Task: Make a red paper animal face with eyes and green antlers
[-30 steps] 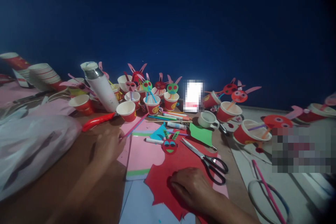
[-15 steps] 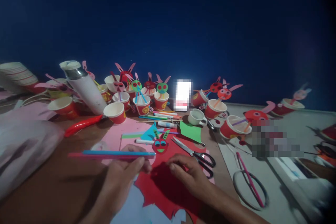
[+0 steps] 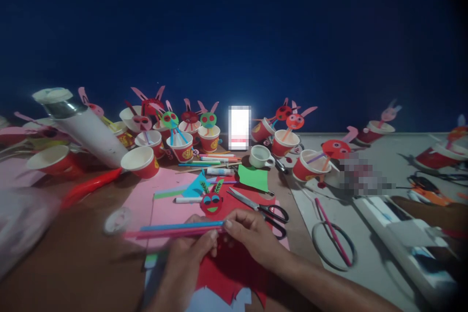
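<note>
My left hand (image 3: 192,256) is closed around a blue straw (image 3: 171,226) and pink straws (image 3: 157,234), how many I cannot tell, lying side by side and pointing left. At their right end, my right hand (image 3: 252,236) pinches the tip of the blue straw between thumb and finger. Both hands are over a cut sheet of red paper (image 3: 234,273). Just beyond them lies a red paper face (image 3: 212,204) with blue eyes, a green mouth and green leaf-like antennae. A capped white marker (image 3: 187,200) lies to its left, black-handled scissors (image 3: 272,211) to its right.
Red paper cups (image 3: 141,163) with paper faces on straws line the back. A white flask (image 3: 86,126) leans at left beside a red, glossy long object (image 3: 89,187). A white mug (image 3: 261,157), green paper (image 3: 253,178) and a power strip (image 3: 398,239) are around.
My right hand has moved to the straws' right end and now grips the blue straw. My left hand has shifted right and slightly down with the straws. The view has turned right.
</note>
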Demonstrator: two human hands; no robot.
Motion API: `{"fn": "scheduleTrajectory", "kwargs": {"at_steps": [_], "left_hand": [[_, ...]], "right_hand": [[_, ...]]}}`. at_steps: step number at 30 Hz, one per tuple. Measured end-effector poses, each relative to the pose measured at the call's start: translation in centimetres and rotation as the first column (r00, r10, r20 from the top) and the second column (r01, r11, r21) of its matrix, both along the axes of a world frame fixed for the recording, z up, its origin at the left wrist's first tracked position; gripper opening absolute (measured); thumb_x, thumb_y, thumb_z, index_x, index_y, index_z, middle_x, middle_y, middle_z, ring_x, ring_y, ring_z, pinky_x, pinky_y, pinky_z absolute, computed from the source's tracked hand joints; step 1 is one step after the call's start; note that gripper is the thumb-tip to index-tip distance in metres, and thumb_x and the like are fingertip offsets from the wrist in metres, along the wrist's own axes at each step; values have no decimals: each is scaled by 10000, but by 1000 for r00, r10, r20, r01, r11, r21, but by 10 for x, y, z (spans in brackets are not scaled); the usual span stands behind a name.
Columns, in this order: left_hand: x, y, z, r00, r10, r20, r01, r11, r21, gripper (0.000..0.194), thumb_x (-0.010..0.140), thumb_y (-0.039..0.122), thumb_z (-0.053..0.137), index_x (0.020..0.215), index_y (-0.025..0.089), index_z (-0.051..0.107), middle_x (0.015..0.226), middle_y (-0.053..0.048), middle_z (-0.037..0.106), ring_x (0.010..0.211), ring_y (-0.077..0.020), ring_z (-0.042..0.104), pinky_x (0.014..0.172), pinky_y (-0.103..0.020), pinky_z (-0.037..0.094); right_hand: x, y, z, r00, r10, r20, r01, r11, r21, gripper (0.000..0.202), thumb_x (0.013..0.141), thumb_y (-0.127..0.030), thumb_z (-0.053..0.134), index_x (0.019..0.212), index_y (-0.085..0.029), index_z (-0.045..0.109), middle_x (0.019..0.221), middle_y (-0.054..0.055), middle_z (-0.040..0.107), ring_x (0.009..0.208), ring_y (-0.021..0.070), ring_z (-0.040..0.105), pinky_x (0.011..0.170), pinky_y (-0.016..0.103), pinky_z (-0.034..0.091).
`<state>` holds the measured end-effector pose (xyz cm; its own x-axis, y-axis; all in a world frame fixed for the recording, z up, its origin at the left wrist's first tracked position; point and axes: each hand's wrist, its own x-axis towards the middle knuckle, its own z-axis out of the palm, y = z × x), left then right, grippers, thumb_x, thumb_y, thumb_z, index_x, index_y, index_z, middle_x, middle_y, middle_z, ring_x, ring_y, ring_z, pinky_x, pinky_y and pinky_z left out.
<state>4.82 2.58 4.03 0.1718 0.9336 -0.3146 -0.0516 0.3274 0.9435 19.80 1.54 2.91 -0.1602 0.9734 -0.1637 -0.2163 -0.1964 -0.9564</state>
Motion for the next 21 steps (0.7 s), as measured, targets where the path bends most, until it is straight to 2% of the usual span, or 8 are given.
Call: {"fn": "scheduleTrajectory", "kwargs": {"at_steps": [5,10,14,18,21], "left_hand": [[3,-2,-2,995,-55,86,52,998,41,257,704,408,661,654,196,524,582,16,519,562,-136,468,547,-248,384],[0,-2,-3,997,-60,58,57,997,44,240,696,391,670,648,199,532,553,32,503,533,-124,445,533,-235,375],[-4,-3,-7,995,-97,28,97,995,-2,259,697,438,655,690,194,570,585,6,549,560,-144,488,549,-246,396],[-5,-4,-13,1000,-20,-5,20,998,-60,337,704,508,637,702,173,603,604,-20,591,559,-150,516,542,-247,400],[-5,-2,-15,1000,19,15,-18,999,-48,321,707,478,655,691,163,596,619,-18,596,567,-142,509,561,-249,414]], "right_hand": [[2,3,-3,998,5,58,-2,998,-56,427,756,-538,601,625,-137,533,546,-27,539,493,61,476,507,184,378],[4,5,1,994,40,106,-34,998,-59,441,740,-561,602,618,-143,537,548,-28,544,495,64,480,508,188,386],[8,8,4,986,56,157,-53,998,-26,444,748,-564,594,614,-144,543,546,-23,545,508,72,482,521,196,391],[13,10,2,980,50,190,-54,998,19,424,790,-533,569,642,-135,567,568,-13,554,532,78,490,545,202,382],[11,9,-1,987,51,152,-58,997,41,426,827,-535,517,705,-133,585,602,-5,569,560,90,517,553,209,392]]}}
